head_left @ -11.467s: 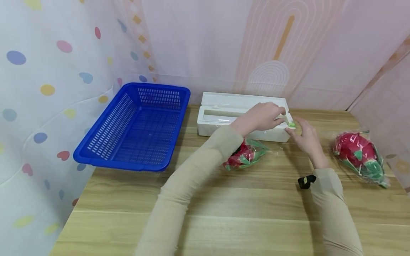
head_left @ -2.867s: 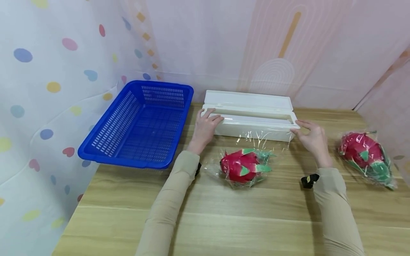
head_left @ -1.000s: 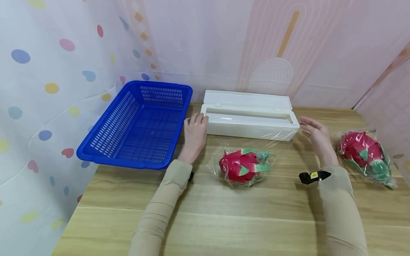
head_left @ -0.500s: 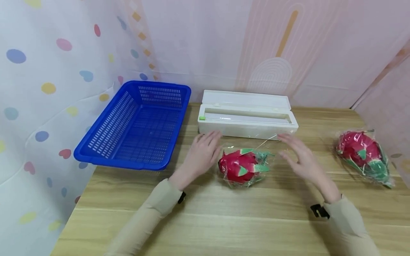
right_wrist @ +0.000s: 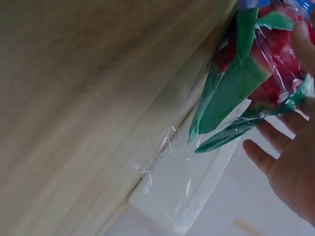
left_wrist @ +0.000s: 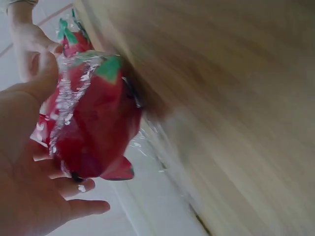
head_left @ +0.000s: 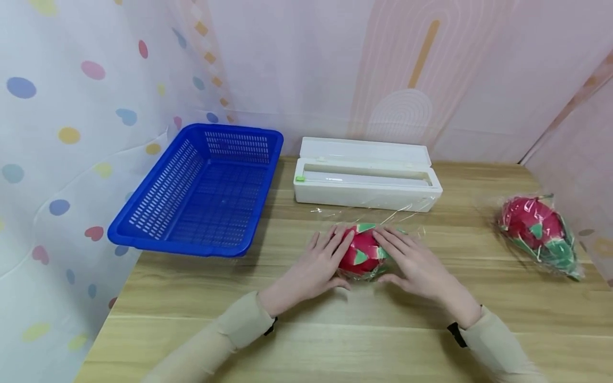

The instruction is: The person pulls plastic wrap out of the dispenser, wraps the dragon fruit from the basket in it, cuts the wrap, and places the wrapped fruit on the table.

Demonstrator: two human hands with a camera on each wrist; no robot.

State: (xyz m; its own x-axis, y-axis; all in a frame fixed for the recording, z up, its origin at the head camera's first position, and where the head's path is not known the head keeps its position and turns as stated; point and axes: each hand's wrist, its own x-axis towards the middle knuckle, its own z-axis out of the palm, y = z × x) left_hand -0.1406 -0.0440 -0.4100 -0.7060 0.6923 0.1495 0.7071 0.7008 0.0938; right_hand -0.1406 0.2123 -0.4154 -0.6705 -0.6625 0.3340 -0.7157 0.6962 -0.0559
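A red dragon fruit with green scales (head_left: 360, 254), in clear cling film, lies at the middle of the table. My left hand (head_left: 313, 270) lies over its left side and my right hand (head_left: 421, 268) over its right, fingers extended, thumbs toward me. In the left wrist view the fruit (left_wrist: 101, 123) has crinkled film across it, with my left fingers (left_wrist: 86, 209) beside it. The right wrist view shows its green leaf tips (right_wrist: 236, 93) under film. Behind stands a white cling film box (head_left: 364, 198), lid raised, with a green slider (head_left: 300, 178) at its left end.
On the left is a blue perforated basket (head_left: 177, 248). A second film-wrapped dragon fruit (head_left: 531, 229) lies near the right edge of the wooden table (head_left: 335, 346). Loose film glints between the box and the middle fruit. A patterned curtain (head_left: 297, 64) hangs behind.
The green slider went from the box's right end to its left end. Both hands then left the box, came toward me and inward, and settled on the middle dragon fruit.
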